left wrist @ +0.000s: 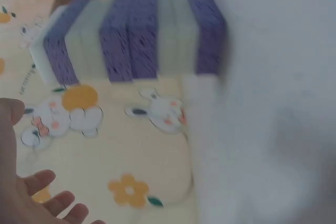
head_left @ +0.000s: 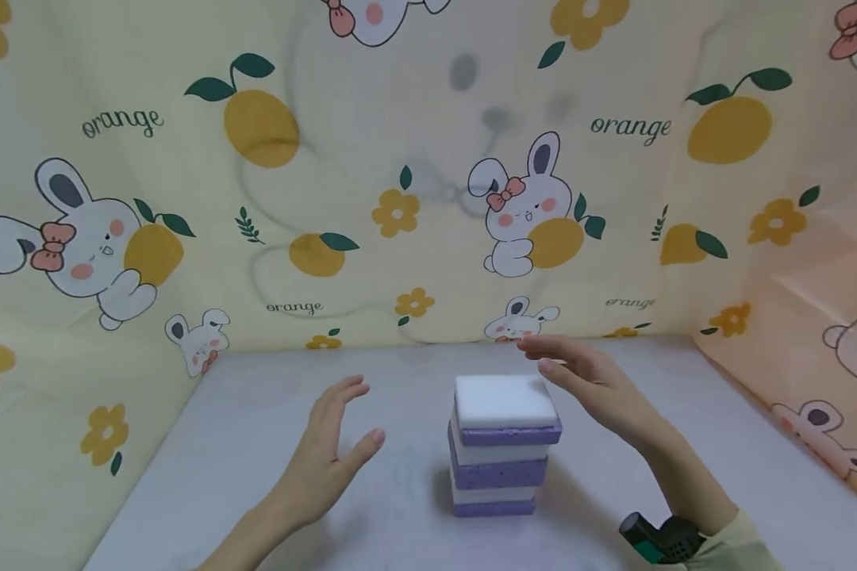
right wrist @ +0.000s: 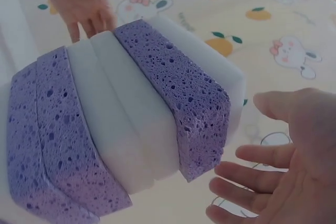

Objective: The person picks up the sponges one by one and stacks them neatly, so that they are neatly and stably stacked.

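Observation:
A tower of several two-tone sponges (head_left: 500, 476), purple and white layers, stands upright on the table, its layers slightly out of line. The top face is white (head_left: 505, 400). To its left, my left hand (head_left: 324, 448) hovers apart from it, fingers extended and thumb spread, holding nothing. My right hand (head_left: 600, 388) is just beyond the tower's upper right corner, fingers loosely bent and empty. In the right wrist view a gap shows between the right hand (right wrist: 294, 161) and the porous purple layer (right wrist: 178, 87). The left wrist view has the left hand (left wrist: 26, 182) away from the tower (left wrist: 131, 40).
A whitish table (head_left: 257, 412) runs back to a cream backdrop (head_left: 428, 103) printed with rabbits and oranges. The cloth also borders the table on the left and right. A dark device (head_left: 660, 539) is strapped at the right wrist.

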The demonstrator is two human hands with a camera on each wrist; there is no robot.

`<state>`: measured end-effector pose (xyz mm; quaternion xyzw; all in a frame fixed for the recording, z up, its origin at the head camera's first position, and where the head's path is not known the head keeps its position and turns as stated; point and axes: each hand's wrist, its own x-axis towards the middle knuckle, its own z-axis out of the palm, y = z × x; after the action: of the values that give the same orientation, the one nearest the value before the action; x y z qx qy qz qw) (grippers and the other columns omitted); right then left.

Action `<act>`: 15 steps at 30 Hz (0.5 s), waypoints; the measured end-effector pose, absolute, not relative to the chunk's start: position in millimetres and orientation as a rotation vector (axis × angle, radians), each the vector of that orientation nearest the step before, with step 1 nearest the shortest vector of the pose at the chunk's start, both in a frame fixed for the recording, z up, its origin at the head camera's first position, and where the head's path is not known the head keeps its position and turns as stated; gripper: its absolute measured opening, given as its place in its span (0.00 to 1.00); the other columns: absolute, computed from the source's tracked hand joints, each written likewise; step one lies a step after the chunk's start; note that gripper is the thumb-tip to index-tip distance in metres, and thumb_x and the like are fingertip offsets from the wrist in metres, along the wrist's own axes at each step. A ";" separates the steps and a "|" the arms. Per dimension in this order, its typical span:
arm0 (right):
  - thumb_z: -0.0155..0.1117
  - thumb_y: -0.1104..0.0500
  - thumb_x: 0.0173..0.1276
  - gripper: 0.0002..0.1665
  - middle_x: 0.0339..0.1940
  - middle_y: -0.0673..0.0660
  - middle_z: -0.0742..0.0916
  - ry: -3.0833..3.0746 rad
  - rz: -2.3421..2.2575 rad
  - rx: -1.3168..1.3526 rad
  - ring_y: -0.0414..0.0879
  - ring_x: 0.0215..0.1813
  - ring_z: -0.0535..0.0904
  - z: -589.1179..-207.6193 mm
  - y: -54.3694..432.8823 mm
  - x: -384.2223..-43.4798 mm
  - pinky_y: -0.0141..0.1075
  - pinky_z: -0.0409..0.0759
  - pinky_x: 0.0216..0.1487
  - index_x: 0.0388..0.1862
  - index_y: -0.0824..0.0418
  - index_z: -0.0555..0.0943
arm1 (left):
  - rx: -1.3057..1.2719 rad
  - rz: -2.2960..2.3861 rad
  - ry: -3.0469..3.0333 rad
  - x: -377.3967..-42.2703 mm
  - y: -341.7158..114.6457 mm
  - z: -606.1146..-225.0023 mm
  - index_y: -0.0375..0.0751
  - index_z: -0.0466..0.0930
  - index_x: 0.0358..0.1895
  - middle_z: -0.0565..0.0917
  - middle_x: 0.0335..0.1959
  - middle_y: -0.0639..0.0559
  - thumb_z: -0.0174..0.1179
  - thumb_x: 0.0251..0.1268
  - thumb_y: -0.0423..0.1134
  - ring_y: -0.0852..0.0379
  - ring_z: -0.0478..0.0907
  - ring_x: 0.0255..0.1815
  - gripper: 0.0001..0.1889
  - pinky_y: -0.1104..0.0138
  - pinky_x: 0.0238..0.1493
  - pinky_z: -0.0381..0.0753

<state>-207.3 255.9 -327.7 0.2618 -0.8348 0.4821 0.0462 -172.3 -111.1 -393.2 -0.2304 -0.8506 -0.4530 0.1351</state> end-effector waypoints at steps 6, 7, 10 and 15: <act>0.55 0.51 0.77 0.24 0.65 0.56 0.77 -2.606 1.272 0.608 0.57 0.64 0.73 -325.2 266.4 -195.0 0.48 0.77 0.59 0.69 0.55 0.72 | -0.597 -1.116 -2.530 -165.9 -137.2 -398.2 0.43 0.60 0.71 0.56 0.75 0.53 0.59 0.70 0.54 0.48 0.51 0.74 0.33 0.40 0.66 0.62; 0.55 0.51 0.77 0.25 0.65 0.57 0.77 -2.610 1.240 0.580 0.60 0.63 0.73 -324.7 268.2 -192.7 0.54 0.77 0.58 0.69 0.55 0.72 | -0.588 -1.089 -2.535 -165.5 -139.9 -398.0 0.42 0.60 0.71 0.56 0.75 0.52 0.59 0.70 0.54 0.47 0.51 0.74 0.33 0.40 0.66 0.62; 0.56 0.50 0.77 0.27 0.66 0.61 0.76 -2.601 1.121 0.493 0.66 0.61 0.74 -323.8 273.4 -185.8 0.65 0.77 0.51 0.70 0.56 0.70 | -0.571 -0.983 -2.544 -165.1 -145.2 -396.4 0.40 0.61 0.71 0.54 0.76 0.49 0.59 0.71 0.54 0.46 0.50 0.74 0.33 0.40 0.66 0.63; 0.59 0.52 0.75 0.29 0.67 0.63 0.74 -2.541 0.954 0.427 0.69 0.61 0.71 -326.1 281.1 -177.2 0.69 0.72 0.51 0.70 0.59 0.70 | -0.555 -0.796 -2.550 -164.1 -149.6 -392.7 0.36 0.65 0.70 0.53 0.77 0.42 0.57 0.71 0.54 0.41 0.49 0.74 0.33 0.38 0.67 0.56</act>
<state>-177.2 281.1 -326.1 0.1523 -0.9069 0.3405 0.1958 -164.1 -149.6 -392.7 -0.1989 -0.9148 -0.2857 0.2049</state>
